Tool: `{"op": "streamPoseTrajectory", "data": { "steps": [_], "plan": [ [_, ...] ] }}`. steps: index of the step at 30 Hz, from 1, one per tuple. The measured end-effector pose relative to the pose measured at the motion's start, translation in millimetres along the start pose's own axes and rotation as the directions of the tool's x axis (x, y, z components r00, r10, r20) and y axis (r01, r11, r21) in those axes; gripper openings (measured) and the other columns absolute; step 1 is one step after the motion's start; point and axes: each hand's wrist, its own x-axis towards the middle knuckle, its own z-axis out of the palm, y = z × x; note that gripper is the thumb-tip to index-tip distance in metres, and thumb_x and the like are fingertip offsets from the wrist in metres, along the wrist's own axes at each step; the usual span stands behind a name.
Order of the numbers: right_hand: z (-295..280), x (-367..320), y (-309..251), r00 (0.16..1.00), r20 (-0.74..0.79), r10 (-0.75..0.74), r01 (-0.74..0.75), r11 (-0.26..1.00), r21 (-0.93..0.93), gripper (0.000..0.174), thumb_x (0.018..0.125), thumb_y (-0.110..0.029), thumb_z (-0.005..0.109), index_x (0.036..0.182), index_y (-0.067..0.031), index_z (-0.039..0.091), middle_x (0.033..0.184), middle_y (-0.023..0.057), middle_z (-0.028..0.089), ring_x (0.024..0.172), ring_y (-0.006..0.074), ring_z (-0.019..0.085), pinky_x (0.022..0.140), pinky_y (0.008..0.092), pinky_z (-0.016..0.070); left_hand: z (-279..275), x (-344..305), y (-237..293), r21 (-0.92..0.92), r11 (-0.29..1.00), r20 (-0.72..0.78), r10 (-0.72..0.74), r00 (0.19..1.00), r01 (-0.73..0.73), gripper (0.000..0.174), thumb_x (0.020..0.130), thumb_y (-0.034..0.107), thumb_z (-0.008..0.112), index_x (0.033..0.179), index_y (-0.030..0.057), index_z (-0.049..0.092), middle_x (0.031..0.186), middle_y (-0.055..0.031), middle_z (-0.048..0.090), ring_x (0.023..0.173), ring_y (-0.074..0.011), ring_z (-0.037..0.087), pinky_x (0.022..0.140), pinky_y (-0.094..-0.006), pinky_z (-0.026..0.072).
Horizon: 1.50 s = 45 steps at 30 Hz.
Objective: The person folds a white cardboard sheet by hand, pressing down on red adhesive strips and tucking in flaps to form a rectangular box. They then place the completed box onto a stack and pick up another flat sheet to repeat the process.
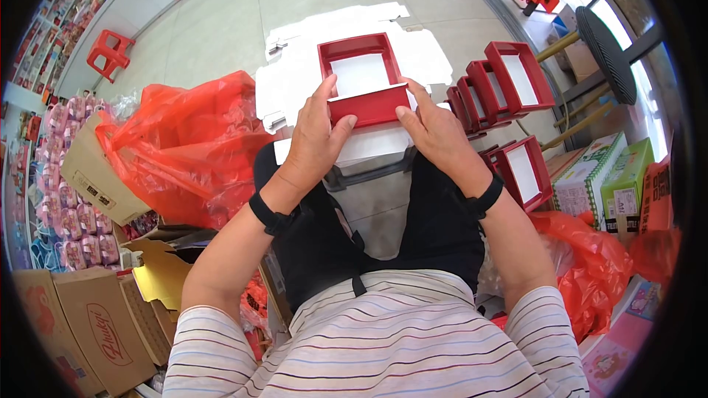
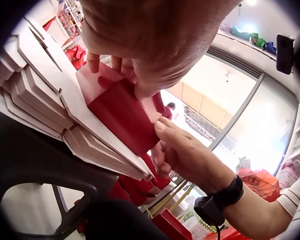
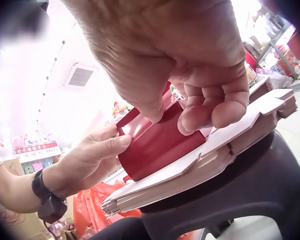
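Observation:
A red cardboard box tray (image 1: 366, 107) with a white inside sits on a stack of flat white box blanks (image 1: 295, 29). At its near left corner my left hand (image 1: 316, 131) grips it, thumb on the near wall and fingers along the side. My right hand (image 1: 442, 136) pinches the near right corner the same way, its thumb on the near wall. The right wrist view has the red wall (image 3: 160, 145) between both hands, close over the pile of blanks (image 3: 175, 182). Part of the box is hidden behind my left hand (image 2: 150, 45) in the left wrist view.
A dark stool (image 3: 240, 185) bears the blanks in front of my knees. Several finished red trays (image 1: 520, 77) stand stacked at the right. Red plastic bags (image 1: 199, 147) and cardboard boxes (image 1: 103, 324) crowd the left; a round-topped stool (image 1: 605, 55) stands far right.

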Motion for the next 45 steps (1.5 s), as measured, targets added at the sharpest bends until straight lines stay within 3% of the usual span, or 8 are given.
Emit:
{"op": "streamPoseTrajectory", "data": {
  "steps": [3, 9, 15, 18, 27, 36, 39, 45],
  "plan": [
    [-6, 1, -6, 0.999, 0.024, 0.034, -0.033, 0.998, -0.048, 0.063, 0.102, -0.037, 0.067, 0.156, -0.0120, 0.045, 0.077, 0.0211, 0.072, 0.079, 0.0449, 0.073, 0.071, 0.0513, 0.0559, 0, 2, 0, -0.003, 1.000, 0.007, -0.006, 1.000, 0.006, 0.075, 0.094, 0.011, 0.077, 0.157, -0.0018, 0.040, 0.131, -0.0255, 0.062, 0.120, -0.0398, 0.061, 0.104, -0.0466, 0.0499],
    [-9, 3, -21, 0.999, -0.051, -0.003, -0.002, 0.996, -0.093, 0.056, 0.097, -0.027, 0.073, 0.146, -0.0106, 0.054, 0.103, 0.0212, 0.073, 0.093, 0.0411, 0.073, 0.077, 0.0503, 0.0569, 0, 5, 11, 0.137, 0.981, -0.033, 0.144, 0.989, -0.138, 0.062, 0.090, 0.009, 0.080, 0.147, 0.0051, 0.055, 0.127, -0.0195, 0.064, 0.123, -0.0378, 0.058, 0.106, -0.0469, 0.0471],
    [-3, 7, -9, 0.802, -0.090, -0.591, 0.484, 0.730, -0.482, 0.034, 0.084, -0.021, 0.083, 0.111, -0.0060, 0.069, 0.108, 0.0103, 0.063, 0.108, 0.0309, 0.063, 0.105, 0.0428, 0.0498, -11, 2, 17, 0.416, 0.860, 0.047, 0.304, 0.952, -0.295, 0.040, 0.086, 0.014, 0.084, 0.123, 0.0091, 0.071, 0.120, -0.0078, 0.065, 0.115, -0.0312, 0.060, 0.111, -0.0468, 0.0441],
    [-3, 7, -14, 0.744, -0.007, -0.668, 0.595, 0.667, -0.447, 0.025, 0.085, -0.014, 0.078, 0.105, -0.0035, 0.067, 0.104, 0.0100, 0.063, 0.105, 0.0299, 0.062, 0.110, 0.0440, 0.0459, -14, 3, 23, 0.491, 0.804, 0.168, 0.289, 0.942, -0.334, 0.041, 0.085, 0.017, 0.083, 0.123, 0.0112, 0.070, 0.109, -0.0033, 0.065, 0.112, -0.0257, 0.062, 0.111, -0.0465, 0.0432],
    [11, 24, -5, 0.744, 0.183, -0.643, 0.632, 0.587, -0.506, 0.018, 0.085, -0.001, 0.067, 0.103, -0.0035, 0.068, 0.096, 0.0107, 0.066, 0.100, 0.0291, 0.067, 0.117, 0.0486, 0.0421, 1, 8, 10, 0.510, 0.769, 0.271, 0.282, 0.920, -0.385, 0.028, 0.088, 0.017, 0.080, 0.114, 0.0119, 0.069, 0.101, -0.0037, 0.065, 0.103, -0.0234, 0.066, 0.114, -0.0491, 0.0409],
    [18, 39, -8, 0.809, 0.231, -0.541, 0.573, 0.639, -0.513, 0.012, 0.087, -0.001, 0.066, 0.094, -0.0069, 0.074, 0.091, 0.0117, 0.071, 0.096, 0.0316, 0.072, 0.118, 0.0561, 0.0387, 4, 25, 9, 0.538, 0.766, 0.408, 0.128, 0.904, -0.351, 0.023, 0.088, 0.017, 0.078, 0.107, 0.0109, 0.067, 0.099, -0.0055, 0.067, 0.101, -0.0259, 0.068, 0.100, -0.0469, 0.0445],
    [19, 43, -8, 0.823, 0.293, -0.487, 0.561, 0.612, -0.558, 0.016, 0.087, -0.001, 0.066, 0.097, -0.0082, 0.075, 0.092, 0.0110, 0.074, 0.093, 0.0319, 0.074, 0.111, 0.0558, 0.0429, 2, 33, 11, 0.538, 0.785, 0.505, -0.009, 0.863, -0.307, 0.020, 0.089, 0.014, 0.073, 0.108, 0.0106, 0.067, 0.098, -0.0052, 0.070, 0.100, -0.0271, 0.069, 0.093, -0.0452, 0.0444],
    [23, 41, -9, 0.886, 0.356, -0.296, 0.442, 0.770, -0.460, 0.018, 0.082, -0.004, 0.067, 0.097, -0.0109, 0.074, 0.094, 0.0101, 0.074, 0.095, 0.0329, 0.074, 0.088, 0.0509, 0.0520, -7, 46, 21, 0.477, 0.843, 0.621, -0.125, 0.773, -0.247, 0.018, 0.089, 0.012, 0.069, 0.107, 0.0115, 0.068, 0.097, -0.0062, 0.072, 0.100, -0.0279, 0.070, 0.090, -0.0443, 0.0440]
  ]
}}
